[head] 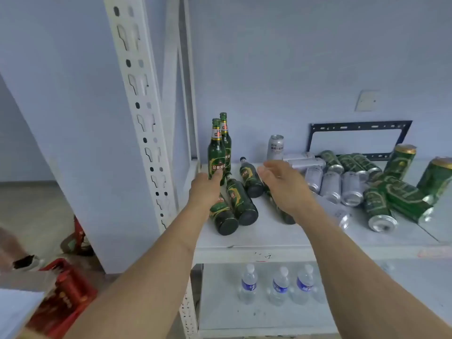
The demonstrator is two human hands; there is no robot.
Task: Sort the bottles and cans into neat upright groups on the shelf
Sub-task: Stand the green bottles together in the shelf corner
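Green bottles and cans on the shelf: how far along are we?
Done: two green bottles and one silver can upright. In hand: left hand holds the front bottle; right hand open. Left: lying bottles, silver cans, green cans.

Upright bottles [216, 152]: dark green glass with gold-edged green labels, red lettering and white-and-red neck bands; the lying bottles [241, 201] share this green-and-gold pattern, with black bases. Cans: one group silver-white with grey print [330, 183], the other green with gold ornament and gold rims [401, 196]. Shelf [256, 237]: pale grey-white; lower water bottles [249, 285]: clear with blue labels and white caps; floor crate [66, 299]: red.
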